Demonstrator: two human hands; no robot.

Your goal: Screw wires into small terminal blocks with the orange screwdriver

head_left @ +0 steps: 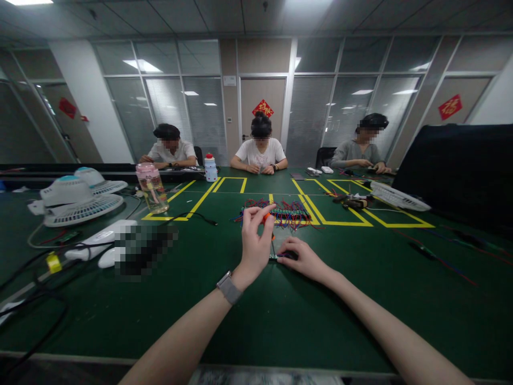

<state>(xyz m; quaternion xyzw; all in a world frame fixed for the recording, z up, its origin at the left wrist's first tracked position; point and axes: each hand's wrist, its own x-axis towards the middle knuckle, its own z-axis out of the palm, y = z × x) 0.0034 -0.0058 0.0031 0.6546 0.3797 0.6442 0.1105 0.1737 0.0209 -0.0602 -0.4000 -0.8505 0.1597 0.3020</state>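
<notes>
My left hand point(255, 240) is raised over the green table point(280, 310), fingers pinched on the orange handle of a small screwdriver point(266, 218) that points down. A grey watch sits on that wrist. My right hand point(302, 259) lies on the table just to the right, fingers pressed on a small dark terminal block point(280, 257) under the screwdriver tip. Behind both hands lies a row of green terminal blocks with red and blue wires point(288, 214).
Two white fans point(80, 200) and a pink-lidded bottle point(151, 187) stand at the left, with cables near the left edge. Yellow tape marks boxes mid-table. A keyboard point(396, 197) and a dark screen point(457, 171) are at the right. Three people sit across the table.
</notes>
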